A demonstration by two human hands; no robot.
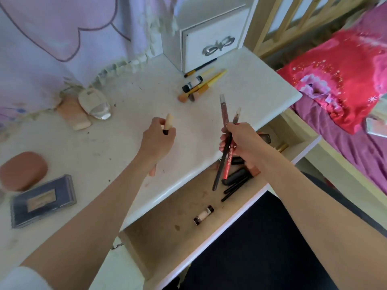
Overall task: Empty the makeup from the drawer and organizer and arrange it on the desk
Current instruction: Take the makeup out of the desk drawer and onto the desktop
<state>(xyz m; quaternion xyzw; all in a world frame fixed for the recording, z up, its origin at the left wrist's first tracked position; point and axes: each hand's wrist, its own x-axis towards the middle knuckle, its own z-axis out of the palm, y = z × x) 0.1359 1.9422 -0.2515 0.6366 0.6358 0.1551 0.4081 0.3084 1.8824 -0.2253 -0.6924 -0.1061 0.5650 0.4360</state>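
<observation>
My left hand [158,141] hovers over the middle of the white desk [129,114] and grips a small beige makeup stick [168,122] with a dark end. My right hand [240,141] holds two long makeup pencils [227,155], one dark and one red, above the desk's front edge and the open drawer [167,225]. In the drawer lie a small bottle [203,214] and a heap of dark makeup items [236,181]. Yellow-handled brushes [201,86] and a black-capped tube [191,83] lie on the desk in front of the white organizer [209,40].
On the desk's left side sit a brown compact [23,170], a dark blue palette [43,200], a beige tube [73,114] and a clear-capped bottle [95,103]. A curtain hangs behind the desk. A bed with red and purple covers [343,80] stands to the right.
</observation>
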